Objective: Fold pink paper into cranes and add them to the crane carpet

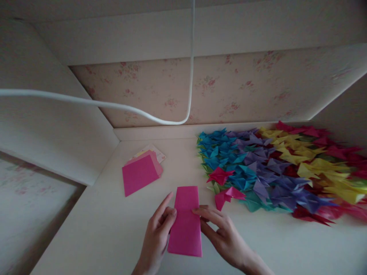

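A sheet of bright pink origami paper (186,229), folded into a tall narrow rectangle, is held above the white desk in front of me. My left hand (156,231) grips its left edge, thumb at the side, other fingers partly hidden behind and the index finger stretched upward. On the opposite edge, my right hand (222,235) pinches the paper between thumb and fingers. Just beyond the right hand lie two pink folded paper cranes (228,195), at the near corner of a large spread of cranes.
Many paper cranes in blue, purple (259,179), yellow and red cover the desk's right side. A small stack of square paper (140,173), magenta on top, lies at the back left. A white cable (137,110) hangs across the view before the floral wall (160,88).
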`<state>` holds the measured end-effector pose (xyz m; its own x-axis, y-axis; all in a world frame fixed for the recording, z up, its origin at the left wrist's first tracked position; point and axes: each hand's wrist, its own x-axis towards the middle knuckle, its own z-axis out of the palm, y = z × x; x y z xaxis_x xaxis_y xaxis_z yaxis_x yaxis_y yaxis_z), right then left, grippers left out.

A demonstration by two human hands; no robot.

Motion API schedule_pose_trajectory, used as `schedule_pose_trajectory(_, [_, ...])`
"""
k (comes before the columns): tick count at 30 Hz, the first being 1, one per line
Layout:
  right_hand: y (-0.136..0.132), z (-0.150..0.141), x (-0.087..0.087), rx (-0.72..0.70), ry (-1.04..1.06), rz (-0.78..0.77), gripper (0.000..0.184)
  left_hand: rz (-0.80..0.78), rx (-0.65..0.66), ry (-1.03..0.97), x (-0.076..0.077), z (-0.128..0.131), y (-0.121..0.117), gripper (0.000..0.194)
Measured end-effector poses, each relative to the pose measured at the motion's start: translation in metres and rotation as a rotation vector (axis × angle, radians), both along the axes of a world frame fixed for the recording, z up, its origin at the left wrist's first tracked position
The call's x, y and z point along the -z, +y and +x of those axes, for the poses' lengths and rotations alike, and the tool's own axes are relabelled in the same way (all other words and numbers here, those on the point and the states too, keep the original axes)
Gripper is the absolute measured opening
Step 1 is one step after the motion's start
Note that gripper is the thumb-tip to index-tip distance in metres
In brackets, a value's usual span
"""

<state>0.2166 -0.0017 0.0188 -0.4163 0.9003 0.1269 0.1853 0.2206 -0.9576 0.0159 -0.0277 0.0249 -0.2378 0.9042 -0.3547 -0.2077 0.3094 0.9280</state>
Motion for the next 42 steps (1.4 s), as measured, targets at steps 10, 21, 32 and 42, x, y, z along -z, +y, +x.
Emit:
schedule_pose_trajectory(10, [0.002,-0.001,-0.008,0.021,0.101,-0.1,0.026,0.236,0.263,-0.01,-0.011,0.0,-0.008,0.025])
schedule_pose_trajectory(21, [-0.006,-0.012,-0.015,0.023,0.007,-0.103,0.032,0.127,0.249,0.168,-0.018,-0.008,-0.005,0.044])
schedule_pose_trajectory(32, [-0.004,-0.02,-0.022,-0.047,-0.025,-0.111,0.027,0.356,0.49,0.581,-0.028,-0.023,0.004,0.02])
schedule_pose_trajectory(42, [-0.003,-0.02,-0.016,0.129,0.184,-0.416,0.032,0.311,0.429,0.482,-0.024,-0.022,0.003,0.016])
